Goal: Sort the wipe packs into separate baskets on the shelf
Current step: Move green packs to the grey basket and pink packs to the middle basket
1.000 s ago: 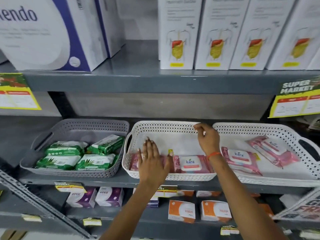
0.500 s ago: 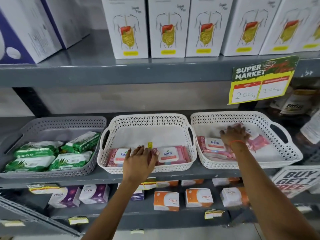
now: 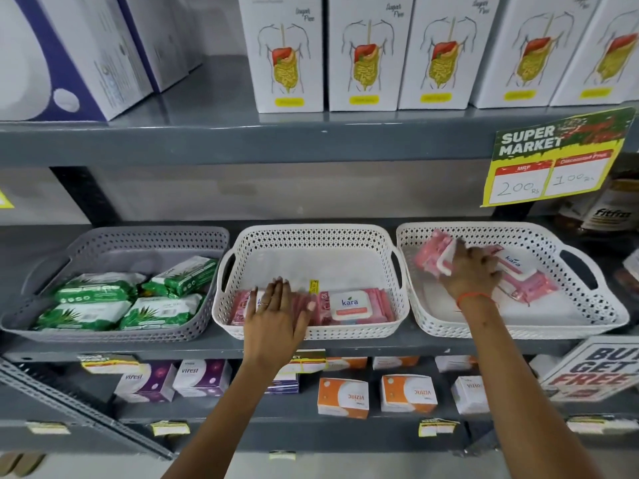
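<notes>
Over right basket, right hand seemingly grasping pink pack, left hand flat, released.

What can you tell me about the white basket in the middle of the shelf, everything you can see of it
The middle white basket looks like plastic, rectangular with rounded corners, its walls pierced in a lattice pattern and a cut-out handle at each end. It sits upright on the grey shelf between a grey basket and another white basket. Pink wipe packs lie along its front; the back is bare. The left hand rests flat on the packs, over its front rim.
</notes>
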Tool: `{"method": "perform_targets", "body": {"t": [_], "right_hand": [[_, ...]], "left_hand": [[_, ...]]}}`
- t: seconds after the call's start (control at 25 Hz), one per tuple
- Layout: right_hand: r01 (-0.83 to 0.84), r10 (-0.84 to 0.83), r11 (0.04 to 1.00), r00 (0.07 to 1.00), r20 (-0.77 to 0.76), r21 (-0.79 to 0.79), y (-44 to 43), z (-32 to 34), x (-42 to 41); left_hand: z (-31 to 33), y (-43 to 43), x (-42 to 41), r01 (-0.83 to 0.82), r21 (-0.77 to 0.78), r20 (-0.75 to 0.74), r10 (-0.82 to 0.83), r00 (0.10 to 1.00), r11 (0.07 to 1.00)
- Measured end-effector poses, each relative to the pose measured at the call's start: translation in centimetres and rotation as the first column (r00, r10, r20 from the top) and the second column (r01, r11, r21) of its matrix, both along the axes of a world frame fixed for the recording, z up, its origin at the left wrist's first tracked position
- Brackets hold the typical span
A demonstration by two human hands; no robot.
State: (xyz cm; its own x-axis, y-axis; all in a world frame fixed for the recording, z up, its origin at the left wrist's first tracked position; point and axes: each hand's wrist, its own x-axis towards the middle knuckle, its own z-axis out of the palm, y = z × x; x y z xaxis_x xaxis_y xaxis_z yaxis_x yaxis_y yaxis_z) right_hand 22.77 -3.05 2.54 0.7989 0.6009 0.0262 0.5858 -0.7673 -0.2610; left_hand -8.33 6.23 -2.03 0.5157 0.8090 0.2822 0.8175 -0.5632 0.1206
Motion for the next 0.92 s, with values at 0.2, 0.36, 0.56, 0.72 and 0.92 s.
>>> {"method": "perform_targets", "body": {"t": [0.2, 0.36, 0.56, 0.72, 0.92], "right_hand": [[-0.348, 0.288, 0.771, 0.937, 0.196, 0.533, 4.7, 3.0, -9.1], [-0.653, 0.667, 0.673, 0.739, 0.097, 0.347, 10.7, 1.4, -18.1], [-0.803, 0.755, 0.596, 0.566, -0.331, -0.013, 15.3, -1.2, -20.9], [-0.653, 0.746, 0.666, 0.584, -0.319, 0.361, 14.0, 0.3, -19.5], [-0.236, 0.468, 0.622, 0.877, -0.113, 0.746, 9.5, 2.0, -13.6]], "left_hand": [[-0.4, 0.6, -3.2, -0.149, -0.041, 0.089, 0.153, 0.984, 0.988], [-0.4, 0.5, -3.2, -0.19, -0.089, 0.177, 0.204, 0.963, 0.978], [-0.2, 0.3, -3.4, -0.176, -0.093, 0.283, 0.195, 0.939, 0.98], [0.0, 0.6, -3.1, -0.191, -0.062, 0.202, 0.2, 0.959, 0.98], [0.8, -0.1, 0.1, 0.003, -0.059, 0.038, 0.0, 0.999, 0.998]]}}
